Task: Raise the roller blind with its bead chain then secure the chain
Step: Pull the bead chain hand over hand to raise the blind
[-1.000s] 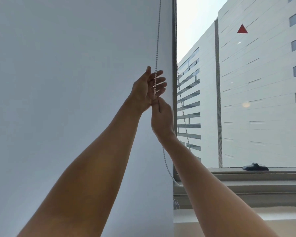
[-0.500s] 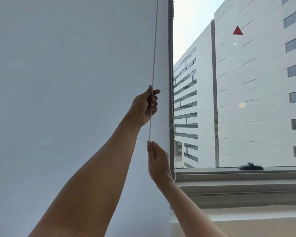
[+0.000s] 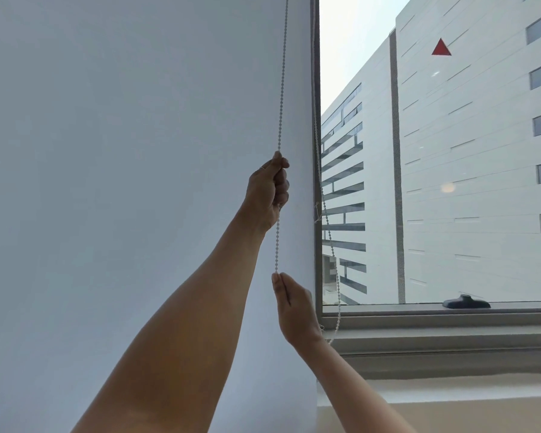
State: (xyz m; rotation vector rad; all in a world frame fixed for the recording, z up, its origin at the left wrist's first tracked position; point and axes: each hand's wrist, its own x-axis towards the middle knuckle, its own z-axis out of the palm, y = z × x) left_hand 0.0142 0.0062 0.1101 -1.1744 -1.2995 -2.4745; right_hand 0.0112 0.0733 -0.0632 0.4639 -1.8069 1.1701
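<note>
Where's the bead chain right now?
Head view, centre: the bead chain hangs left of the window frame, gripped by the left hand and pinched lower by the right hand.

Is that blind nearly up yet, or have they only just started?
Little looks done: the blind hangs past the picture's bottom edge. In hand: the left hand grips the bead chain, the right hand pinches it lower down. Left: raising the blind, securing the chain.

The bead chain runs off the top edge. 1 section is hidden inside the left hand, another behind the right hand. The roller blind is cut off at 3 edges.
</note>
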